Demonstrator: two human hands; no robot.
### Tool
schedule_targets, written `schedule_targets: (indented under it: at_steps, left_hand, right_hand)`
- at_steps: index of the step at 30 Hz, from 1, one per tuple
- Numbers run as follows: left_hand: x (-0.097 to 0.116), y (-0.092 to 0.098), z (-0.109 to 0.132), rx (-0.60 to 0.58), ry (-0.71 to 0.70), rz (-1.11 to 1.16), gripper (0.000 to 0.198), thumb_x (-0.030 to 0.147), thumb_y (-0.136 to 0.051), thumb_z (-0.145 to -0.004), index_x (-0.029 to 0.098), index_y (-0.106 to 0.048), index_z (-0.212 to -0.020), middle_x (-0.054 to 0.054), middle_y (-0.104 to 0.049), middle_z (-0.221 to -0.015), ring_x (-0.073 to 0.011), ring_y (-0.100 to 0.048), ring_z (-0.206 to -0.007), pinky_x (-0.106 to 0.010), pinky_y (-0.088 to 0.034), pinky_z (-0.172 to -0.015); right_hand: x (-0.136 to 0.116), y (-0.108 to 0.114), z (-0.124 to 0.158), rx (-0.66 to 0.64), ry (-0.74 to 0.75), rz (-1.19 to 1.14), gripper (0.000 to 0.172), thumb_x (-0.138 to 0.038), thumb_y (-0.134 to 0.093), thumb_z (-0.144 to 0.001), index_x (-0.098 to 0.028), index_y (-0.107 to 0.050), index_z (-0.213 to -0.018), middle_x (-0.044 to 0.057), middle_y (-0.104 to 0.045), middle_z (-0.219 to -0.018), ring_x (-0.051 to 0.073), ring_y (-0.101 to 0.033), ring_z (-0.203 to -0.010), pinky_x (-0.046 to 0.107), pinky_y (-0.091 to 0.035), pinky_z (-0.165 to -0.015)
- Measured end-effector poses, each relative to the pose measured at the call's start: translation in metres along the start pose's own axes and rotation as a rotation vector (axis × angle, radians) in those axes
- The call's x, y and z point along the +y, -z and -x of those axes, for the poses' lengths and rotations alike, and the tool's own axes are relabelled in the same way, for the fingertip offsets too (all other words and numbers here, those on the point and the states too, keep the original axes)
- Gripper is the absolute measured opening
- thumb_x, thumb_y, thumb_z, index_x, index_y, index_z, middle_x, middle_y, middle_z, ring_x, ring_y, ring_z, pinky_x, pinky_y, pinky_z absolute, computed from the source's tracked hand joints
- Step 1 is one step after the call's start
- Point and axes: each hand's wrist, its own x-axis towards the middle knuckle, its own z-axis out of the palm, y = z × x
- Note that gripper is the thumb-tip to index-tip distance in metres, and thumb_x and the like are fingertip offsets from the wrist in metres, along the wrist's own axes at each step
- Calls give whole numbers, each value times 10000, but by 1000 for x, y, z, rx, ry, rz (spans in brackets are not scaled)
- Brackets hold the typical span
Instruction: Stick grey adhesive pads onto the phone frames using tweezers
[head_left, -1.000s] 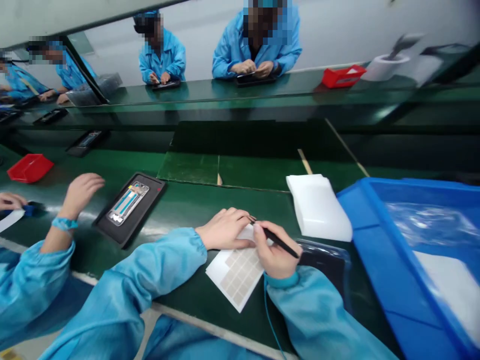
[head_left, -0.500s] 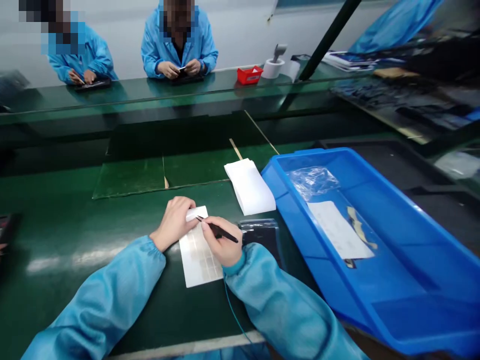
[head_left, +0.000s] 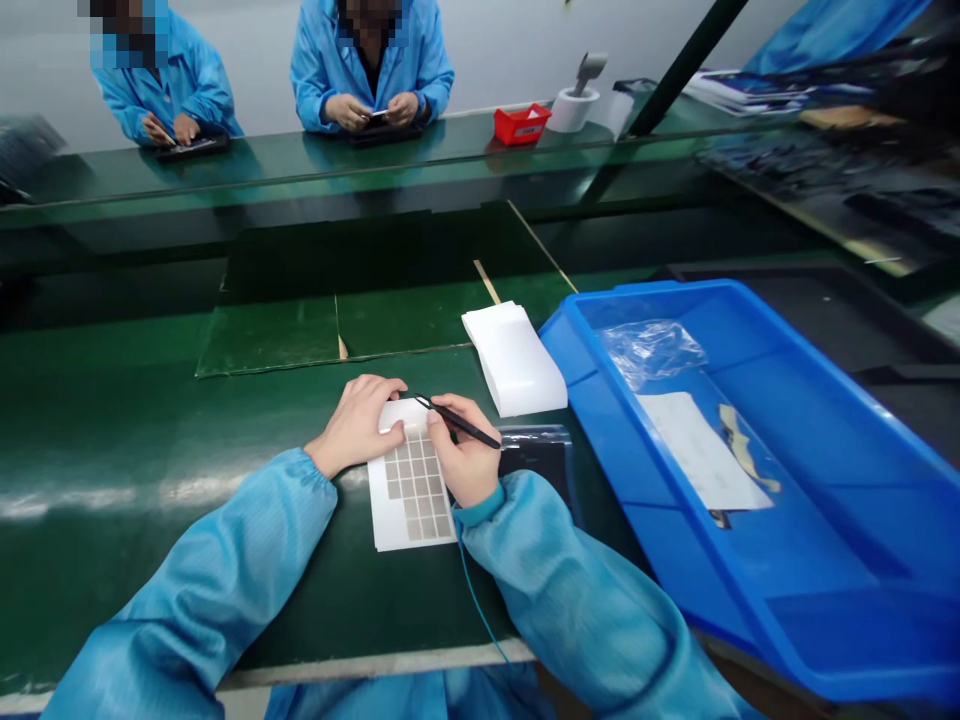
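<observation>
A white sheet with rows of small grey squares [head_left: 416, 480] lies on the green table. My left hand [head_left: 360, 425] rests on its upper left part, thumb over the sheet and fingers at the top edge. Black tweezers [head_left: 469, 428] are held in my right hand [head_left: 465, 450], their tips near the sheet's top edge. Just right of that hand is a dark flat item in clear plastic [head_left: 536, 460], partly hidden by the sleeve. Behind it lies a stack of white paper [head_left: 517, 360].
A large blue bin [head_left: 825, 500] at the right holds clear plastic, a white sheet and a yellowish strip. Green boards [head_left: 277, 335] lie further back. Across the table, two people in blue coats work near a red box [head_left: 521, 125] and a white roll [head_left: 571, 110].
The view has shifted, so the bench appears slightly higher and further right. The tweezers' tips have moved from over the sheet towards its top edge, and the left thumb is now lower on the sheet.
</observation>
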Motion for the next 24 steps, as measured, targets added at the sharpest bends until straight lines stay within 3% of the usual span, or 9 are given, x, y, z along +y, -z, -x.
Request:
schedule_targets:
  at_steps: [8, 15, 24]
  left_hand:
    - [-5, -5, 0, 156, 73, 71, 295, 124, -504, -829, 183, -594, -1104, -52, -648, -991, -214, -576, -979, -369, -468, -907]
    - [-5, -7, -1, 215, 57, 72, 225, 133, -522, -865, 189, -614, -1063, -38, -662, -946, -199, -599, -943, -345, -481, -880]
    - [0, -2, -1, 221, 66, 115, 101, 276, -566, -947, 206, -637, -962, -26, -662, -906, -186, -590, -906, -329, -470, -849]
  right_hand:
    - [-7, -2, -1, -32, -56, -6, 162, -286, -643, -871, -214, -664, -1014, 18, -688, -811, 181, -656, -726, 317, -559, -670]
    - [-3, -2, -1, -44, -68, -7, 181, -302, -650, -870, -215, -663, -1028, 14, -683, -809, 179, -655, -728, 317, -559, -673]
    - [-3, -2, -1, -75, -91, -27, 200, -303, -663, -868, -211, -687, -1045, 39, -734, -911, 187, -681, -777, 322, -570, -717]
